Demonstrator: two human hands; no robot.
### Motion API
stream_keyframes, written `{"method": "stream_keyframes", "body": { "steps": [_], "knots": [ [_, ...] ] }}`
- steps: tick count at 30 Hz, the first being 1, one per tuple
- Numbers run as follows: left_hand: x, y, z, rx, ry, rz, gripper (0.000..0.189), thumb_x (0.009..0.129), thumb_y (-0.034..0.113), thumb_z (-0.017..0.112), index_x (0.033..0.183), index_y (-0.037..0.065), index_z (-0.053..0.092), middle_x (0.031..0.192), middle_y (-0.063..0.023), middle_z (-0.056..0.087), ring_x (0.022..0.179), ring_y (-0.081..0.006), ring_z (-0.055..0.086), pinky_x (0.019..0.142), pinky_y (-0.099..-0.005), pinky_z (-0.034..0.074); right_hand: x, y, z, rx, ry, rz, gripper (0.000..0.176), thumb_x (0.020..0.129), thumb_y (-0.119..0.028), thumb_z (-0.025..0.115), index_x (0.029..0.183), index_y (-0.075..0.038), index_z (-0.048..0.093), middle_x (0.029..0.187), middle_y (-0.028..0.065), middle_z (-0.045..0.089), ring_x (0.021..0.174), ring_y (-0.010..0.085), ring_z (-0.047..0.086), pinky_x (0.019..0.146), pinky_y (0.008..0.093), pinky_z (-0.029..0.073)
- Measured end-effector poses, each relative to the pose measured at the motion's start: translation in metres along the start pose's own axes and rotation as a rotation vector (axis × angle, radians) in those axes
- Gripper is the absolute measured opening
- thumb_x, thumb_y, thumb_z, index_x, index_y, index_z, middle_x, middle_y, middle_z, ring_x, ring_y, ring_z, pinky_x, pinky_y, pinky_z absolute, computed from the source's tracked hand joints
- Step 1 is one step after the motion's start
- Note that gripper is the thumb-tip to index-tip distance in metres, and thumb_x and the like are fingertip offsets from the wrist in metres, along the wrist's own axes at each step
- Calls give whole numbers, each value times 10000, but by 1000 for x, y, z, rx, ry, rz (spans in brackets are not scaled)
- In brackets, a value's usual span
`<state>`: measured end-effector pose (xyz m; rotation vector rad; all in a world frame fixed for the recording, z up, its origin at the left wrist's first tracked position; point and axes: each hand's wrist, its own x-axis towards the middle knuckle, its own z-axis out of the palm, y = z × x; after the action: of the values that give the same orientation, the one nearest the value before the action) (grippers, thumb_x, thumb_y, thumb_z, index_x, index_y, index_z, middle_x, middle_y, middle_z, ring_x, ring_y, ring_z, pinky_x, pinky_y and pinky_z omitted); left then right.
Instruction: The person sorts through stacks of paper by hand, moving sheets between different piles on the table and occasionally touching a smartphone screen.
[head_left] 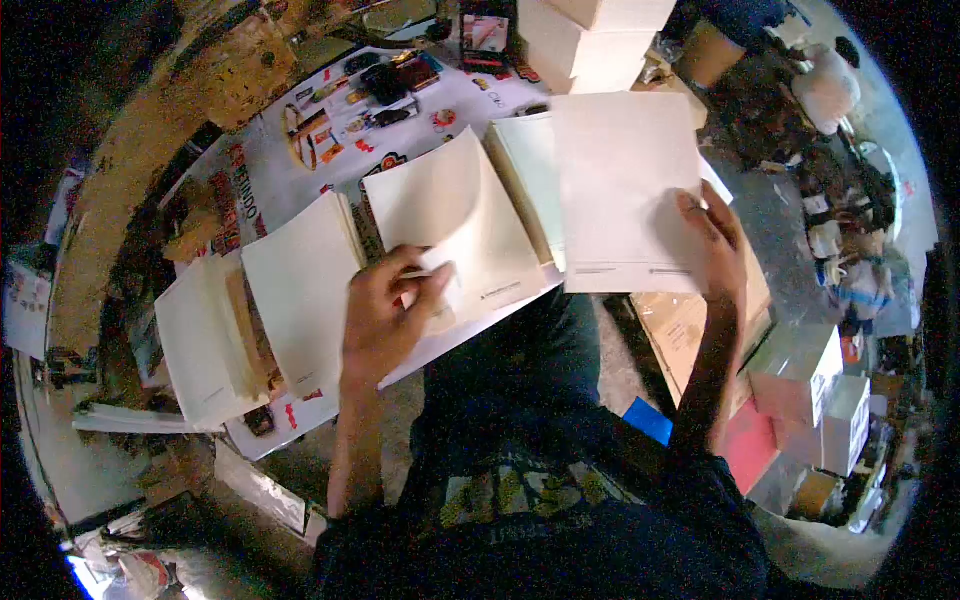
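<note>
Several stacks of cream paper sheets lie in a row on a table (300, 180). My left hand (385, 310) pinches the lower edge of the top sheet (445, 205) of the middle stack (495, 270), and that sheet curls upward. My right hand (715, 245) holds a flat white sheet (620, 190) by its right edge, above the stack (530, 170) to the right. Two more stacks, one (300, 290) beside my left hand and one (200, 345) at the far left, are untouched.
The table carries printed posters, stickers and small items (390, 85) at the back, plus stacked white boxes (590, 40). Cardboard boxes (690, 330) and white cartons (810, 390) stand on the floor to the right. My legs are under the table edge.
</note>
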<state>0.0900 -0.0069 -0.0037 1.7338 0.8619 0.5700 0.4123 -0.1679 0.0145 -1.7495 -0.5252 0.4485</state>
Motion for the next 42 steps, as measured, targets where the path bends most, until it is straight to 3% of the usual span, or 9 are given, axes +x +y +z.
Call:
{"method": "stream_keyframes", "body": {
  "steps": [3,8,13,17,22,30,33,36,42],
  "knots": [
    [-25,6,-40,14,50,299,305,747,230,774,956,43,654,1091,-165,623,1008,-210,610,901,-327,469,1,17,45,-9,-127,-74,557,874,-260,655,1335,-19,457,1171,150,623,1040,221,605,928,310,446],
    [-63,-11,-58,1139,67,-10,824,603,437,831,1256,113,447,1363,-194,452,1275,-354,418,1089,-489,260,-9,29,123,43,-478,-177,501,921,-281,592,1336,-33,461,1189,170,608,1081,228,580,961,312,426],
    [-75,-34,-82,770,135,-48,477,737,333,760,1057,53,544,1126,-162,567,1075,-306,552,941,-399,406,-32,-6,159,129,-533,263,615,898,-333,605,1338,59,429,1271,158,545,1153,211,519,994,305,388],
    [-83,-35,-113,520,63,-162,242,848,240,688,928,22,620,878,-101,628,840,-206,616,767,-312,487,-32,32,161,-318,-468,-239,688,830,-309,712,1303,93,415,1157,201,595,1088,241,570,984,327,416],
    [-146,-139,-153,-148,974,67,404,935,246,526,1222,-38,516,1146,-155,595,1037,-187,568,904,-311,444,-34,10,170,184,-628,-75,506,866,-133,655,1281,43,425,1043,167,654,909,214,652,833,328,528],
    [-99,-110,-146,226,633,-375,620,966,464,392,1368,-9,403,1397,-209,420,1316,-307,383,1107,-383,265,-104,88,313,599,-1161,-9,616,912,-171,582,1425,-24,275,1244,123,544,1110,168,513,968,303,422],
    [-90,-64,-136,642,605,-402,561,965,368,493,1388,13,391,1416,-201,401,1303,-286,385,1077,-364,285,-146,23,332,734,-1040,-141,398,983,-239,429,1317,-23,426,1326,105,513,1310,194,375,1179,444,116],
    [-105,-14,-132,300,610,-228,601,913,215,625,1375,-16,318,1359,-195,424,1196,-242,431,1019,-341,333,-136,-21,262,468,-1142,39,613,892,-84,541,1429,29,267,1408,175,414,1286,200,390,1069,300,316],
    [-75,4,-111,451,644,-72,717,812,193,703,1413,45,342,1451,-175,314,1264,-304,380,1023,-406,422,-95,-24,193,541,-865,-169,578,957,-417,464,1318,32,420,1159,139,557,1065,192,537,917,305,440]
  ]
}}
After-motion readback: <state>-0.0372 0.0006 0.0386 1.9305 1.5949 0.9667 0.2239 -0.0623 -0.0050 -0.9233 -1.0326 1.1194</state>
